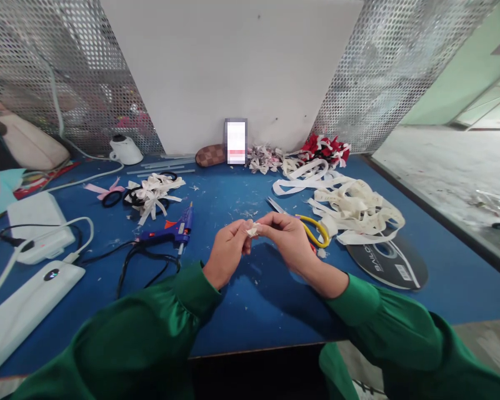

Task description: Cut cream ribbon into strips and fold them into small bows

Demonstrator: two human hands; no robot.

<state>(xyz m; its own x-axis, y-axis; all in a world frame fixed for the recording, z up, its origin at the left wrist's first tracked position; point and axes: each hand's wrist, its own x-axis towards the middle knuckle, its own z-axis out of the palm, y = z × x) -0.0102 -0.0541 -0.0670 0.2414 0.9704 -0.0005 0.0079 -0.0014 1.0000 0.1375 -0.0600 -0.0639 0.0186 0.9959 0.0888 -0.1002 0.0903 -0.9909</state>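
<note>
Between my two hands, over the middle of the blue table, is a small cream ribbon piece (253, 230). My left hand (229, 249) pinches its left side with thumb and fingers. On the other side my right hand (289, 241) grips it, fingers bent together. Yellow-handled scissors (325, 236) lie just beyond my right hand, blades pointing up and left. A blue glue gun (179, 229) rests left of my left hand. Cream ribbon (354, 205) is heaped to the right, partly over a black reel disc (389, 264).
White bows with black hair ties (152, 194) lie at the left. White power banks (33, 305) and cables cover the left side. Along the back are a phone (236, 141), a checkered case (210, 155), patterned bows (264, 158) and red bows (325, 149).
</note>
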